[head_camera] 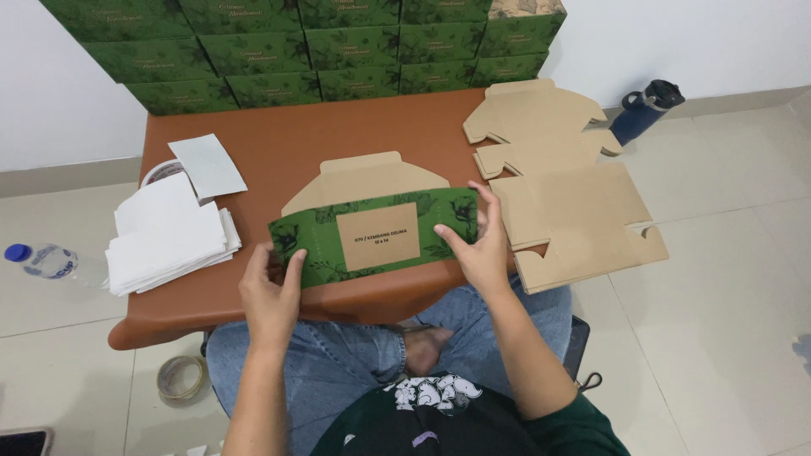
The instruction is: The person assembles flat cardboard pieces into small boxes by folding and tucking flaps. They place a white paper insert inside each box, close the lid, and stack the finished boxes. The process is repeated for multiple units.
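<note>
Place: a plain room used as a small packing spot
Floor: pale tiles [718, 279] and white walls
Work surface: a low brown table [279, 143]
Stock: finished green boxes [304, 46] were stacked against the wall
Supplies: flat cardboard blanks [566, 211], white paper sheets [169, 236], a tape roll [180, 377] lay about
</note>
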